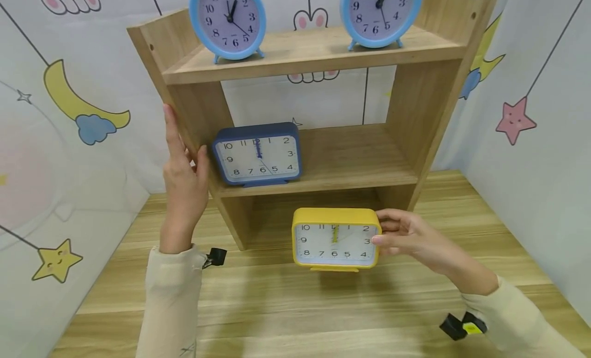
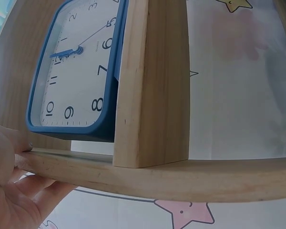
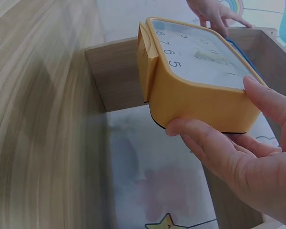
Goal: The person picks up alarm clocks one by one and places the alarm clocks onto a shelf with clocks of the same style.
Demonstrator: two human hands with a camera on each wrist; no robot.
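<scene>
My right hand (image 1: 415, 240) holds a yellow rectangular desk clock (image 1: 334, 241) by its right side, thumb at the front and fingers behind. The clock is upright, facing me, in front of the wooden shelf's lowest compartment, its foot above the tabletop. In the right wrist view the thumb (image 3: 271, 98) lies at the edge of the dial. My left hand (image 1: 184, 178) grips the left side panel of the wooden shelf (image 1: 203, 112), thumb inside and fingers outside. Close to that thumb, a dark blue rectangular clock (image 1: 258, 160) stands at the left of the middle shelf.
Two light blue round clocks, one on the left (image 1: 228, 19) and one on the right (image 1: 380, 12), stand on the top board. The shelf rests on a wood-grain table (image 1: 286, 306). White patterned cloth (image 1: 503, 71) hangs behind and beside it.
</scene>
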